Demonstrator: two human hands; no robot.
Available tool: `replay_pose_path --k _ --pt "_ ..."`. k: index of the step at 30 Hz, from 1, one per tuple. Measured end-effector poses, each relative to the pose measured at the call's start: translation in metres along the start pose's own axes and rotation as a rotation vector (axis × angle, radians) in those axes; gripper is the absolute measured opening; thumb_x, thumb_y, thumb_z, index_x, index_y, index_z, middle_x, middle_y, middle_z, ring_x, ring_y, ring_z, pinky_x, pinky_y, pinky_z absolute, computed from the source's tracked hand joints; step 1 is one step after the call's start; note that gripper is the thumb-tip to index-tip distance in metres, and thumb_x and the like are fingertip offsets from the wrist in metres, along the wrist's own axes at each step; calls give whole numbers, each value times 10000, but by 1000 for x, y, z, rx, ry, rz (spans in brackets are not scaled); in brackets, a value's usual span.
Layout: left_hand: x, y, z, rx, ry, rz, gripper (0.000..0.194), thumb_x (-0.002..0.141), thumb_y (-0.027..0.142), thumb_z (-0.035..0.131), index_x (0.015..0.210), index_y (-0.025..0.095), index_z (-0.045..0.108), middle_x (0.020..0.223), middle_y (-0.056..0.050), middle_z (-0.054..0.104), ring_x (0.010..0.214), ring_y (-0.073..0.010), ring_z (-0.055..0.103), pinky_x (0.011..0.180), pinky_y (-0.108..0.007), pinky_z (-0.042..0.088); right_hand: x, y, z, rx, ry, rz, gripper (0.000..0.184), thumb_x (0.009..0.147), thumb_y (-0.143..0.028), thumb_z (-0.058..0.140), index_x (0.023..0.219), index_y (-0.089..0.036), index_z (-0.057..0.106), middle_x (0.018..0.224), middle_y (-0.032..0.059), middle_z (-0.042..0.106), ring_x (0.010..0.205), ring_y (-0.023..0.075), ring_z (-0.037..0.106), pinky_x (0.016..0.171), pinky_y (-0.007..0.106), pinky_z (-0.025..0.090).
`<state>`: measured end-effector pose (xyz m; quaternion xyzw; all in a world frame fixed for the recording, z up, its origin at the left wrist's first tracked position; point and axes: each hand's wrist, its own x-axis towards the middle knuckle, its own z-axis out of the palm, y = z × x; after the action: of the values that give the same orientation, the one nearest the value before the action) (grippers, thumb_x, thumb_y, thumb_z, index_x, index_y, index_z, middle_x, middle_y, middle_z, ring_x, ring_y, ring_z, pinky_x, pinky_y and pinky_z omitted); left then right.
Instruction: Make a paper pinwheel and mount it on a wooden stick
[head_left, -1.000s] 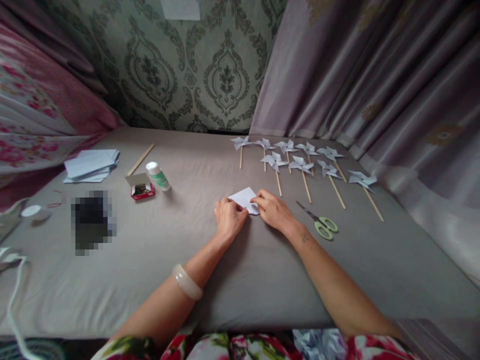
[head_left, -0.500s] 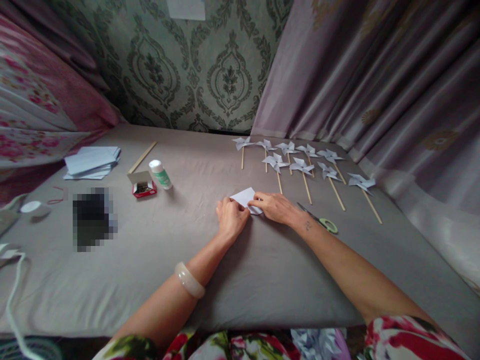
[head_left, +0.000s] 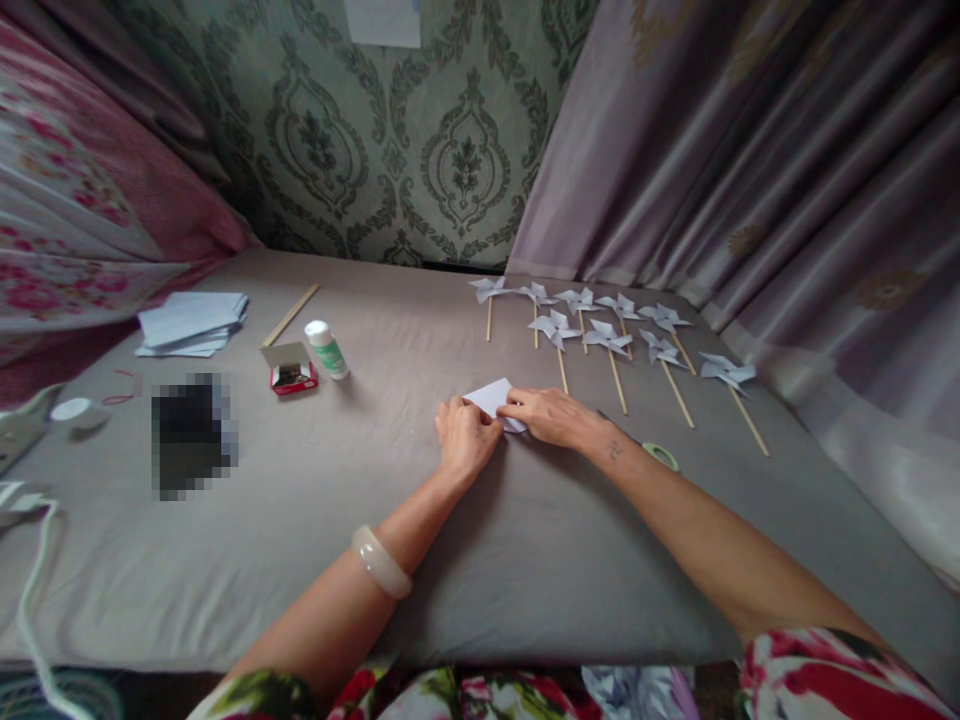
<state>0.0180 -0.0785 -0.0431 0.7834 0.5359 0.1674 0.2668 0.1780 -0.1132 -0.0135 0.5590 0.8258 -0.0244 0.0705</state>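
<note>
The paper (head_left: 488,395) lay right of the white bottle (head_left: 328,352) and nearer the person. On the side toward the bottle, the fingers of the left hand (head_left: 466,438) grasped it; on the side away, the right hand (head_left: 551,416) had bent fingers on it, pinching or pressing, I could not tell. Both touched the paper, so neither was closer, and they hid its long axis.

No readable text tbh. The green label (head_left: 332,360) on the white plastic bottle (head_left: 327,349) and the dark mark (head_left: 613,450) on the right forearm (head_left: 675,510) are too blurry.
</note>
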Motion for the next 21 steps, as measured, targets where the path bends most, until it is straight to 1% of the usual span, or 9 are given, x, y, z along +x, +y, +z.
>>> replay_pose_path --k 5,11,17,21 --pt "0 0 0 -3 -9 -5 211 785 297 567 782 179 742 1023 -101 639 1033 -273 513 883 -377 408 2 -2 -5 -28 -9 -9 286 921 -127 427 1071 -236 645 995 64 624 814 162 596 616 253 320" --pt "0 -2 0 -21 -7 1 216 792 296 568 780 171 743 1026 -107 642 1034 -273 519 896 -378 405 5 -2 -10 -3 -47 -24 299 906 -94 426 1047 -230 652 971 60 631 807 152 600 623 247 323" --pt "-1 -13 1 -39 18 79 218 810 288 548 791 173 732 1000 -99 657 997 -236 550 928 -363 396 9 -2 -19 12 -91 -37 321 884 -75 441 1056 -234 660 979 61 642 804 152 611 637 248 333" --pt "-4 -19 -4 6 43 89 241 824 291 521 843 169 728 1005 -109 658 996 -241 546 908 -359 397 10 -2 -23 33 -102 -37 339 878 -70 436 1060 -242 665 1005 66 645 836 161 621 650 247 348"
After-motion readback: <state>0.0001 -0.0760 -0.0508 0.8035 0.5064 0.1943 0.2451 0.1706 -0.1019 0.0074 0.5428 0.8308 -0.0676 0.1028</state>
